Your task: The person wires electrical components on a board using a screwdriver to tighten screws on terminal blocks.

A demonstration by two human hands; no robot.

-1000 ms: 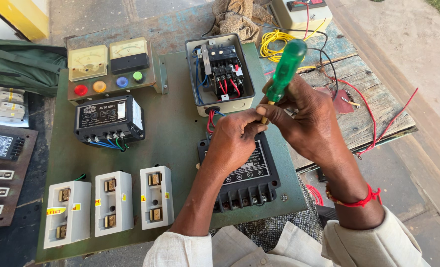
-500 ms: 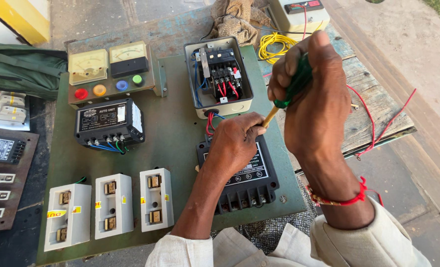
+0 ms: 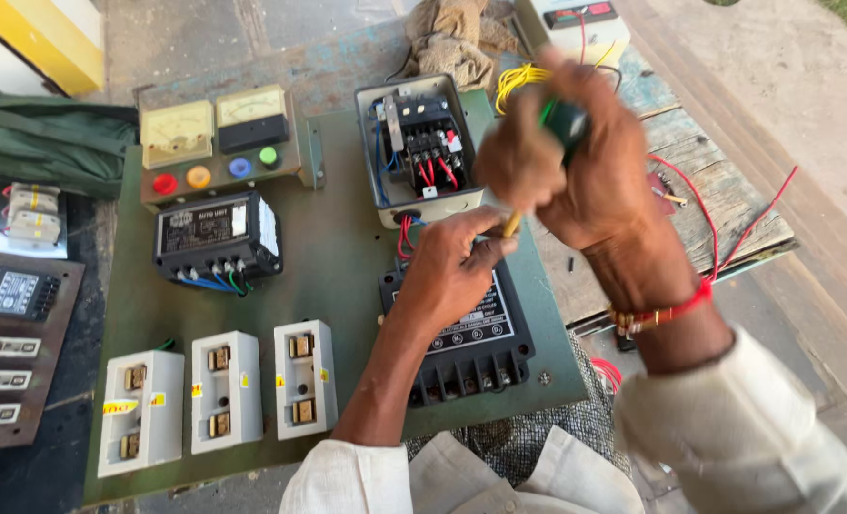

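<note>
Right hand (image 3: pixel 590 162) grips screwdriver (image 3: pixel 564 122); left hand (image 3: pixel 452 271) steadies shaft
</note>
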